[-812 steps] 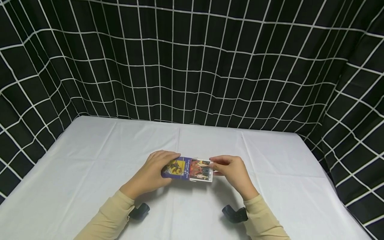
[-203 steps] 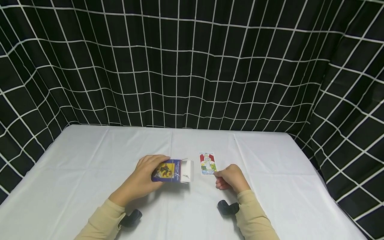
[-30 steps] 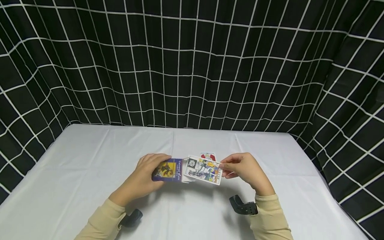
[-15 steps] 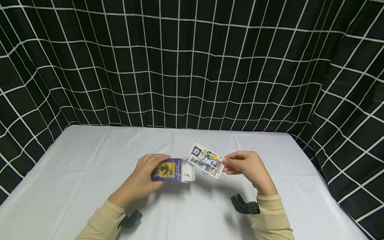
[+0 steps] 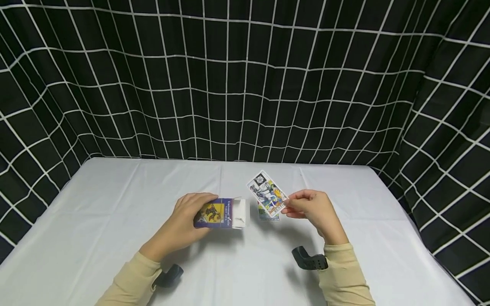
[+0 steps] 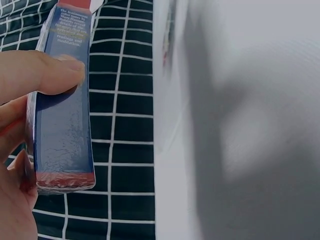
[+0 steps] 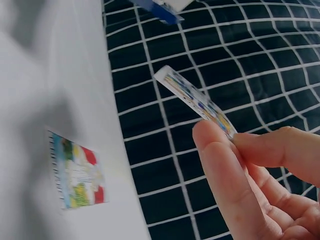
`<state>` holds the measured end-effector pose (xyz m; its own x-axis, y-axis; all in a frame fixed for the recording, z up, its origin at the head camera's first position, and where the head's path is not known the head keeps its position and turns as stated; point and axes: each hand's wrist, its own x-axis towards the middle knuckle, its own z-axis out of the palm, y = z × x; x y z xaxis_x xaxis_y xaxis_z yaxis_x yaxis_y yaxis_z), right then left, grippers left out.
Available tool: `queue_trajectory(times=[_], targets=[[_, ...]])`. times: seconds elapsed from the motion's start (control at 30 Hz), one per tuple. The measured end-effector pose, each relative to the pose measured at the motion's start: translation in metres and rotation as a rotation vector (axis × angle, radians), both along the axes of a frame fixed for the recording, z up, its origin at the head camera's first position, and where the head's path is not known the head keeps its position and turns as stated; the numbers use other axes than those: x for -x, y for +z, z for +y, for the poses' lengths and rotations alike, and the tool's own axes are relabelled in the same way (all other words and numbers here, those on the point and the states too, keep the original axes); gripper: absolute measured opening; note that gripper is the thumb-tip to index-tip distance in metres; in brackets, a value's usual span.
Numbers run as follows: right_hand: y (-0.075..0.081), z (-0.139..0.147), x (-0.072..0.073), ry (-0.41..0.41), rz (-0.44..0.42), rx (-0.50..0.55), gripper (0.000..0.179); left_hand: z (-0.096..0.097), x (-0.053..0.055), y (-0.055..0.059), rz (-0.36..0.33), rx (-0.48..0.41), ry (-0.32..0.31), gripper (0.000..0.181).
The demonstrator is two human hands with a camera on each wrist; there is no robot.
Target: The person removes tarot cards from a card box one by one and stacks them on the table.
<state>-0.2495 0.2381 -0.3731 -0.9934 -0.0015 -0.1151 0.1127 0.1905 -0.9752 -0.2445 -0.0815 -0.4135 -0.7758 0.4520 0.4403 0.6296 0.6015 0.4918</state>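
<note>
Thin rectangular illustrated card (image 5: pixel 267 194): near centre of head view, raised above creased white-clothed tabletop (image 5: pixel 237 267), long axis toward eleven o'clock. Right hand (image 5: pixel 317 212): at four o'clock from card, fingers pinching its lettered end. Second card (image 7: pixel 77 172): flat on tabletop, six o'clock, partly overlapped in head view. Blue rectangular box (image 5: pixel 214 213), shiny-surfaced, white-flapped: eight o'clock, gripped by left hand's (image 5: pixel 183 223) fingers. White-gridded black curtain (image 5: pixel 237 76): twelve o'clock.

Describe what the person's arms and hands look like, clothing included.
The left sleeve and right sleeve are plain beige and creased. The left camera and right camera beside them are dark and bent. The left hand and right hand wear no gloves.
</note>
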Motion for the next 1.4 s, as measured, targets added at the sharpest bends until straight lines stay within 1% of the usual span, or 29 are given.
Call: queue_trajectory(times=[0.07, 0.1, 0.17, 0.3, 0.33, 0.43, 0.5, 0.57, 0.63, 0.73, 0.8, 0.87, 0.93, 1.03, 1.2, 1.4], targets=[[-0.009, 0.001, 0.002, -0.010, -0.010, 0.030, 0.026, 0.000, 0.000, -0.001, -0.002, 0.000, 0.005, 0.071], [-0.017, 0.003, 0.005, -0.012, -0.012, 0.047, 0.025, 0.000, 0.000, -0.001, -0.005, 0.000, 0.007, 0.071], [-0.034, 0.007, 0.011, -0.013, -0.018, 0.077, 0.024, 0.000, -0.001, -0.003, -0.014, 0.001, 0.009, 0.071], [-0.074, 0.021, 0.030, -0.024, -0.031, 0.141, 0.024, 0.001, 0.000, -0.002, -0.017, 0.003, 0.005, 0.071], [-0.080, 0.023, 0.034, -0.032, -0.036, 0.161, 0.026, 0.001, 0.000, -0.002, -0.015, 0.003, 0.005, 0.071], [-0.097, 0.024, 0.042, -0.062, -0.044, 0.207, 0.029, 0.001, 0.001, -0.002, -0.011, 0.003, 0.007, 0.071], [-0.101, 0.022, 0.043, -0.089, -0.073, 0.223, 0.030, 0.001, 0.000, -0.003, -0.016, 0.007, 0.007, 0.071], [-0.102, 0.019, 0.041, -0.091, -0.089, 0.229, 0.029, 0.000, -0.001, -0.004, -0.021, 0.012, 0.006, 0.071], [-0.099, 0.015, 0.035, -0.075, -0.104, 0.235, 0.026, 0.000, -0.002, -0.005, -0.025, 0.017, 0.007, 0.072], [-0.086, 0.008, 0.025, -0.058, -0.108, 0.226, 0.023, 0.001, -0.002, -0.005, -0.017, 0.015, 0.006, 0.072], [-0.075, 0.002, 0.018, -0.069, -0.110, 0.210, 0.022, 0.001, -0.002, -0.004, -0.011, 0.012, 0.001, 0.072], [-0.066, -0.002, 0.015, -0.106, -0.129, 0.190, 0.019, 0.002, -0.001, -0.003, -0.006, 0.011, -0.007, 0.072], [-0.062, -0.005, 0.014, -0.140, -0.156, 0.174, 0.016, 0.003, 0.000, -0.003, -0.006, 0.013, -0.014, 0.072], [-0.062, -0.007, 0.015, -0.152, -0.184, 0.156, 0.014, 0.003, 0.000, -0.002, -0.012, 0.017, -0.015, 0.072], [-0.063, -0.009, 0.015, -0.133, -0.160, 0.146, 0.018, 0.002, -0.001, -0.004, -0.014, 0.020, -0.008, 0.072], [-0.066, -0.009, 0.016, -0.140, -0.176, 0.138, 0.021, 0.003, 0.001, -0.003, -0.013, 0.021, -0.018, 0.073]])
